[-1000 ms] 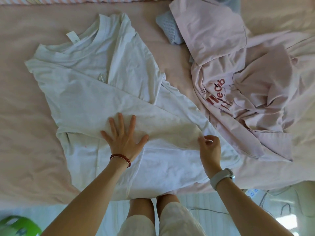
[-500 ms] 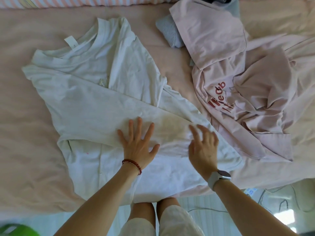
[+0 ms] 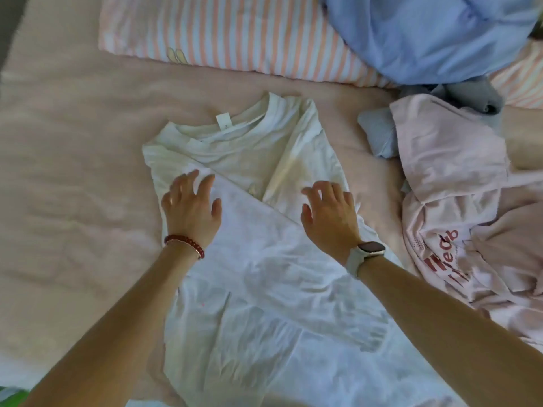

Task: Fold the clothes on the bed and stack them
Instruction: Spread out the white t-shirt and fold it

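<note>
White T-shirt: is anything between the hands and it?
Nothing visible. The left hand and right hand are spread open right over the white T-shirt; the pink T-shirt lies off to the right.

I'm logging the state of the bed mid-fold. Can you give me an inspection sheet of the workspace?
Surface: pale pink bed sheet, wrinkled.
Job's things: white cotton T-shirt spread flat, one side folded diagonally across it; crumpled pale pink shirt with red lettering to its right, unfolded.
Clutter: grey-blue garment partly under the pink shirt; light blue bundle; striped pillow.
Hands: left hand and right hand over the T-shirt, fingers spread, gripping nothing.
Cables: nothing seen.
Surroundings: green object at the lower left corner, unclear.
</note>
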Motion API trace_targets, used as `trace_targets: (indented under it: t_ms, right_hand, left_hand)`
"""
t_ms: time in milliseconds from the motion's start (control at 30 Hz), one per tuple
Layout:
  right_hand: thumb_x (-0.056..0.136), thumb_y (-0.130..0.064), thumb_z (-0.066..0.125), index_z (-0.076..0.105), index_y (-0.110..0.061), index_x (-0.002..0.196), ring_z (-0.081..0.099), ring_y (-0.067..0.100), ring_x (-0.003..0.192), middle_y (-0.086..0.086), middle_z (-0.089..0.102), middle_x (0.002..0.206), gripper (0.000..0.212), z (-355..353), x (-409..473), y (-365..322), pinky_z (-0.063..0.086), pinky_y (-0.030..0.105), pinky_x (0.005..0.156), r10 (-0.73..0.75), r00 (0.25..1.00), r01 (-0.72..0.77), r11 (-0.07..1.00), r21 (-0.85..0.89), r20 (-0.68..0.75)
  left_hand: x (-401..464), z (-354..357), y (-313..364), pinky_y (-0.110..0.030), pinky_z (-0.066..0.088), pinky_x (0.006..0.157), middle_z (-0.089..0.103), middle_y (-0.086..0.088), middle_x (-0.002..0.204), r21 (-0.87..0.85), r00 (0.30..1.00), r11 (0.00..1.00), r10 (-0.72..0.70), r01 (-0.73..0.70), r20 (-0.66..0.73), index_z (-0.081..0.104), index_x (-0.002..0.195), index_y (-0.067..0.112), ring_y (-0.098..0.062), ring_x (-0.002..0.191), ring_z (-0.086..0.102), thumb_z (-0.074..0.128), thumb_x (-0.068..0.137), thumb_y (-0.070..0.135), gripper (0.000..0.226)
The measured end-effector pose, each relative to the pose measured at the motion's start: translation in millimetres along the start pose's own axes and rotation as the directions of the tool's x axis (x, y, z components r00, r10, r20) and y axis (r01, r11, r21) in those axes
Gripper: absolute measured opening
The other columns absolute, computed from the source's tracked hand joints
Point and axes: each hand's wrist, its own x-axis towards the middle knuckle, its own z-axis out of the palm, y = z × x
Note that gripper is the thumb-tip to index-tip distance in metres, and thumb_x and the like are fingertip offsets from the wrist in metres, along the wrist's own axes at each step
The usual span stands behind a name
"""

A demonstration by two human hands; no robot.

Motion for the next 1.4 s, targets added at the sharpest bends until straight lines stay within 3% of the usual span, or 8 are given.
trace_targets:
  t_ms: [133,267,467,633,767,1000,1167,1400]
  right_hand:
    - [0.095,-0.032,0.041,0.018,-0.016,0.147,0.013,0.031,0.142,0.014,0.013,0.154,0.059,15.3,73.3,12.3,0.021,0.049,0.110,-0.044,0.964,0.101,0.972,-0.212,0.262]
    - [0.093,-0.049,0.042,-0.007,-0.029,0.148,-0.012,0.029,0.143,0.007,-0.017,0.155,0.076,27.9,124.5,28.7,0.005,0.052,0.113,0.011,0.861,0.172,0.934,-0.312,0.509]
    - [0.090,-0.042,0.050,0.037,-0.024,0.138,0.018,0.020,0.139,0.001,0.026,0.150,0.053,20.6,166.6,26.8,0.015,0.046,0.110,-0.114,0.969,0.173,0.947,-0.271,0.222]
    - [0.096,-0.037,0.042,0.012,-0.014,0.148,0.014,0.024,0.142,0.006,0.019,0.154,0.064,15.7,206.1,14.6,0.017,0.047,0.112,0.067,0.937,-0.053,0.997,-0.050,0.343]
    - [0.096,-0.030,0.044,0.049,-0.009,0.120,0.046,0.033,0.116,0.014,0.051,0.119,0.032,8.6,225.1,7.4,0.035,0.041,0.093,0.051,0.932,-0.038,0.998,-0.044,0.358]
    - [0.096,-0.021,0.046,0.051,0.004,0.101,0.056,0.039,0.081,0.022,0.058,0.092,0.026,-13.2,182.7,23.4,0.031,0.035,0.059,-0.254,0.967,0.253,0.966,-0.051,-0.004]
    - [0.090,-0.014,0.053,0.058,0.006,0.084,0.054,0.035,0.050,0.019,0.057,0.063,0.022,-31.4,107.9,33.7,0.037,0.029,0.052,-0.385,0.912,0.386,0.922,-0.023,-0.141]
    - [0.098,-0.025,0.029,0.058,-0.003,0.093,0.058,0.030,0.055,0.010,0.060,0.067,0.036,-47.9,-18.4,64.0,0.048,0.033,0.057,-0.582,0.811,0.582,0.813,-0.016,-0.056]
  left_hand:
    - [62.8,-4.6,-52.7,-0.055,0.011,0.109,0.000,-0.010,0.156,0.114,0.983,0.983,-0.157,0.145,0.097,0.013,0.148,0.024,-0.032,0.142,0.001,0.061,0.084,0.041,0.082]
    - [93.6,1.9,-76.9,-0.057,0.014,0.109,-0.007,-0.006,0.156,0.136,0.930,0.958,-0.278,0.251,0.241,-0.007,0.147,0.025,-0.029,0.142,-0.003,0.070,0.068,0.056,0.115]
    - [125.8,-1.8,-91.9,-0.048,0.027,0.104,0.031,-0.006,0.144,-0.033,0.934,0.967,-0.235,0.253,0.269,0.016,0.144,0.026,-0.031,0.132,0.026,0.075,0.058,0.060,0.111]
    - [145.8,-23.5,-101.0,-0.011,0.042,0.063,0.057,0.000,0.079,-0.582,0.933,0.737,-0.202,0.344,0.296,0.063,0.093,0.008,-0.019,0.084,0.053,0.067,0.082,0.031,0.025]
    - [154.0,-27.5,-86.5,-0.028,0.034,0.058,0.049,-0.005,0.079,-0.499,0.972,0.839,-0.144,0.219,0.185,0.052,0.102,0.001,-0.021,0.075,0.046,0.054,0.091,0.021,0.023]
    - [112.9,-34.1,-69.9,-0.032,0.031,0.058,0.051,-0.009,0.072,-0.285,0.985,0.958,-0.084,0.038,-0.152,0.043,0.107,0.001,-0.027,0.063,0.045,0.043,0.097,0.026,0.027]
    - [27.5,-36.4,-51.6,-0.031,0.035,0.056,0.061,-0.016,0.074,-0.220,0.972,0.971,0.044,-0.097,-0.232,0.052,0.099,-0.003,-0.034,0.061,0.058,0.052,0.093,0.016,0.020]
    - [-107.5,-36.1,-34.5,-0.028,0.049,0.043,0.066,-0.013,0.079,-0.147,0.929,0.932,0.294,-0.331,-0.224,0.046,0.099,0.012,-0.026,0.063,0.061,0.042,0.083,0.022,0.019]
